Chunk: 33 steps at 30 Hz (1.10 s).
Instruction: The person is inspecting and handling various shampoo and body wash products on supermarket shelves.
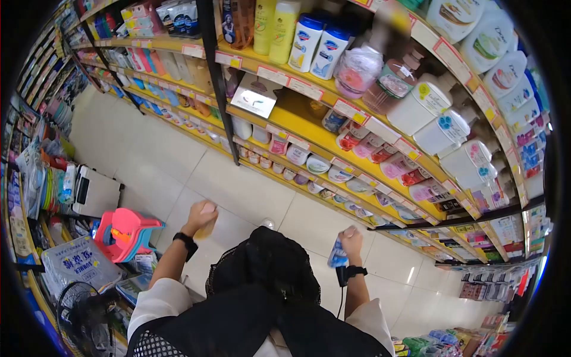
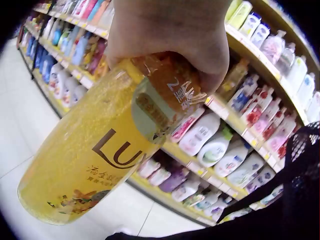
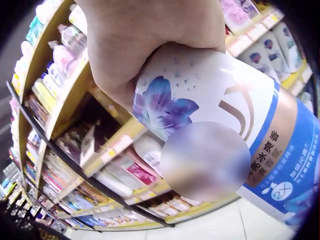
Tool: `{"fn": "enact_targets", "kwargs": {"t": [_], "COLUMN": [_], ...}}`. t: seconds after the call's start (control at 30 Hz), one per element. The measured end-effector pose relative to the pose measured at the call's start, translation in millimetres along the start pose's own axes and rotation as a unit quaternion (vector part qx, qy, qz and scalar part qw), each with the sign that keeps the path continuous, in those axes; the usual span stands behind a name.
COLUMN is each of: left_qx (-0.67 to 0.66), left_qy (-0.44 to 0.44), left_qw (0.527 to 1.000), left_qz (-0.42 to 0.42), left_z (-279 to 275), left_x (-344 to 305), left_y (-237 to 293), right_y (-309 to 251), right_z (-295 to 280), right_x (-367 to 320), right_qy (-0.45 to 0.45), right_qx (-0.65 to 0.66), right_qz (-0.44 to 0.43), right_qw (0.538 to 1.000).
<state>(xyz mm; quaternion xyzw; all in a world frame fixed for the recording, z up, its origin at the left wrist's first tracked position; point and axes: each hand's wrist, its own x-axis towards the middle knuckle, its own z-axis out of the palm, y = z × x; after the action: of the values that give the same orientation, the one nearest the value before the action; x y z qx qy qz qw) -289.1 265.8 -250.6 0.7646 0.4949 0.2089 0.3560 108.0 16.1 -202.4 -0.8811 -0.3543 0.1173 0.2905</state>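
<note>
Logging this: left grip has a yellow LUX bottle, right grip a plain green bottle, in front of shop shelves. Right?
No: the right grip has a white-and-blue flower-printed bottle, not a plain green one, as the right wrist view shows. The rest stands: the left grip has a yellow LUX bottle, in front of shop shelves.
</note>
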Motion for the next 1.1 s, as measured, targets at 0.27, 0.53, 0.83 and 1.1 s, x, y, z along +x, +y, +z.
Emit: {"fn": "enact_targets", "kwargs": {"t": [0.27, 0.53, 0.83, 1.1], "left_qx": [-0.061, -0.153, -0.052, -0.063], "left_qy": [-0.096, -0.036, 0.024, 0.022], "left_qw": [0.99, 0.945, 0.981, 0.991], "left_qz": [-0.089, -0.288, -0.185, -0.12], "left_z": [32.6, 46.7, 38.4, 38.6], "left_x": [-123.6, -172.6, -80.7, -18.1], "left_y": [-112.8, -144.0, -61.7, -39.6], "right_y": [120.8, 143.8, 59.5, -79.0], "right_z": [48.6, 48.9, 28.8, 10.1], "right_x": [-105.9, -116.9, -0.8, 129.1], "right_qy": [-0.1, -0.092, 0.063, 0.1], "right_qx": [0.019, 0.031, 0.25, 0.351], "right_qz": [0.124, 0.246, 0.066, -0.148], "right_qw": [0.987, 0.964, 0.964, 0.919]}}
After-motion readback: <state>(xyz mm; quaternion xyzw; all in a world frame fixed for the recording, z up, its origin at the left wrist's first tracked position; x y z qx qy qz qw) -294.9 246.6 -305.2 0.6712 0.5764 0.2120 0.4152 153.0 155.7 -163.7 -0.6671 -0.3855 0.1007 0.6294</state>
